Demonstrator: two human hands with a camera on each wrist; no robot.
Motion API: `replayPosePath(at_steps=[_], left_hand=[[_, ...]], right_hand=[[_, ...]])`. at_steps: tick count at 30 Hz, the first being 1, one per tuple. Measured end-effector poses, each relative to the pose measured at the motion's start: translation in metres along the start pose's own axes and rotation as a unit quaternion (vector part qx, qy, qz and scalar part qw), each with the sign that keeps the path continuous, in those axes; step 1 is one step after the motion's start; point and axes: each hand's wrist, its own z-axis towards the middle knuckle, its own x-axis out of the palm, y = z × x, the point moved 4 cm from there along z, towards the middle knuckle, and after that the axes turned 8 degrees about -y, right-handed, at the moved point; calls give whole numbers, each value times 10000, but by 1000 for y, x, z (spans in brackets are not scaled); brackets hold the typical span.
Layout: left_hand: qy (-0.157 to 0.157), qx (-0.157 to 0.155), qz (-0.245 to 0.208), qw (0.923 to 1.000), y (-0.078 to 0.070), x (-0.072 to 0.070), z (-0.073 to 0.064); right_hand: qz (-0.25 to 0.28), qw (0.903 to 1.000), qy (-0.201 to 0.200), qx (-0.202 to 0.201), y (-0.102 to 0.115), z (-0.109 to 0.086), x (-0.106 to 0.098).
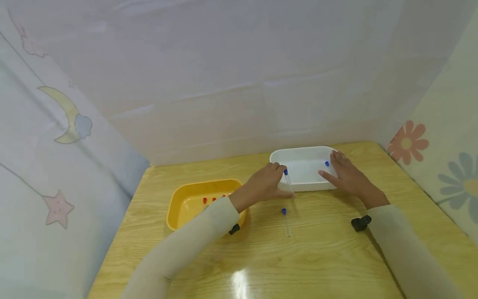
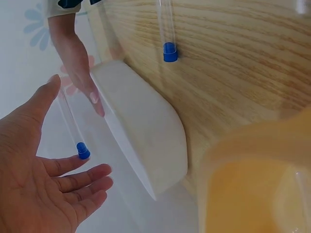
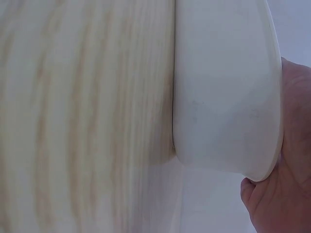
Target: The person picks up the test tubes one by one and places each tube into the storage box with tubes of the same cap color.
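Note:
My left hand holds a clear test tube with a blue cap lengthwise between thumb and fingertip, beside the white tray. In the left wrist view its thumb meets the clear end and a fingertip meets the cap. My right hand rests on the right end of that tray, fingers extended along the rim and thumb over the inside. Another blue cap shows within the tray. A second blue-capped test tube lies on the table in front of the tray.
At the left stands a yellow tray, with several red caps in it; my left forearm partly covers it. Behind the wooden table hangs a pale cloth wall. Patterned cloths hang at both sides.

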Motion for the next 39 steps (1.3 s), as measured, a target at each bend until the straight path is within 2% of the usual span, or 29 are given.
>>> replayPosePath(at_steps=[15,22,29,35,39], left_hand=[[223,41,70,9997,1,1,17],[319,-58,-118,9994,-3,1,26],[306,-11,-12,9995,-7,-2,33],[374,-57,162,9992,-4,1,43],[395,-148,74,9991,0,2,50]], right_hand=[[-110,9999,-104,54,7,0,-4],[-293,9995,-42,54,9,-1,-11],[-266,9996,-62,85,6,-3,-9],[-283,9995,-146,53,7,-2,-10],[-263,9996,-129,65,6,-1,-10]])
